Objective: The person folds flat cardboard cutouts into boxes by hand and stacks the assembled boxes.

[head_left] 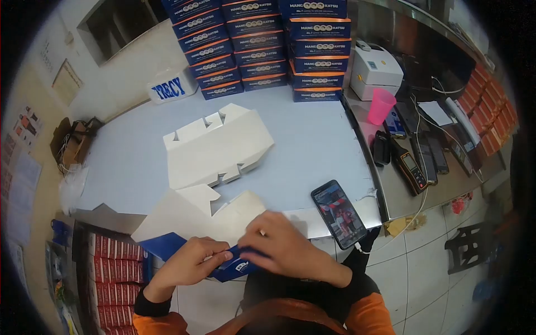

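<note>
A cardboard box blank, white inside and blue outside, is partly folded at the table's front edge, close to my body. My left hand is closed on its blue near side, thumb on top and fingers behind. My right hand lies over the right part of the same blue side with its fingers curled onto it; the fingertips are partly hidden. White printing shows on the blue panel between the hands. Just beyond lies a pile of flat white box blanks with notched edges.
Stacked blue and orange boxes stand at the back. A phone with a cable lies at the front right. On the side counter are a label printer, a pink cup and a yellow-black meter. Red-white packs sit lower left.
</note>
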`<state>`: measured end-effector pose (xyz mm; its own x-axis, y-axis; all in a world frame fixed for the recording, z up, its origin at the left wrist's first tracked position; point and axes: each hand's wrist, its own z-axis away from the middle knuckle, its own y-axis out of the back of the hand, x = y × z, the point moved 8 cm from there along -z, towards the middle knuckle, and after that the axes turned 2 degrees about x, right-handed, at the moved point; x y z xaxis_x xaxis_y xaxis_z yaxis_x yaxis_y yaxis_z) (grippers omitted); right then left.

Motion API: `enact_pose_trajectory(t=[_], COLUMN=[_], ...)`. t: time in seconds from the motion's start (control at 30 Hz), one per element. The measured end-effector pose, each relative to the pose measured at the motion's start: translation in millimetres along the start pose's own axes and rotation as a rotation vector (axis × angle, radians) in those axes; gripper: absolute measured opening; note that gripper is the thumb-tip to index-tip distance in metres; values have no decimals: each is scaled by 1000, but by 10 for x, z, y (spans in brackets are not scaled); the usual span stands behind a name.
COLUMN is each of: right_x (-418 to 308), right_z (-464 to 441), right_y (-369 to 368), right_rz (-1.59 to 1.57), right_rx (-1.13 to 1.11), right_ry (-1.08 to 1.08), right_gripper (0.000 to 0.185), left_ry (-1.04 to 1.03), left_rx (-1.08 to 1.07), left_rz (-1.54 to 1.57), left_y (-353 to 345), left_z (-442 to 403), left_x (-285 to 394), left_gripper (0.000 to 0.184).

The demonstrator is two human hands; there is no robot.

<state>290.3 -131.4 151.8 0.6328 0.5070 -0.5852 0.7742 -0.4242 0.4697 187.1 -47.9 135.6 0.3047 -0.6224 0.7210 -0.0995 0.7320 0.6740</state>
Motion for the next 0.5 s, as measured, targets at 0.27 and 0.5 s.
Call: enact_pose_trajectory(t=[0.27,0.5], right_x=[245,299], right_z=[14,58], right_y=[45,273], right_rz=[-7,35], right_rx=[-41,34], right_ry=[-251,-252], right_gripper=[9,10], left_ry=[-516,-235], left_rx=[740,1069], left_rz=[-362,-277], left_y=[393,233], left_z=[334,351], left_x=[526,-4], left_gripper=[15,28])
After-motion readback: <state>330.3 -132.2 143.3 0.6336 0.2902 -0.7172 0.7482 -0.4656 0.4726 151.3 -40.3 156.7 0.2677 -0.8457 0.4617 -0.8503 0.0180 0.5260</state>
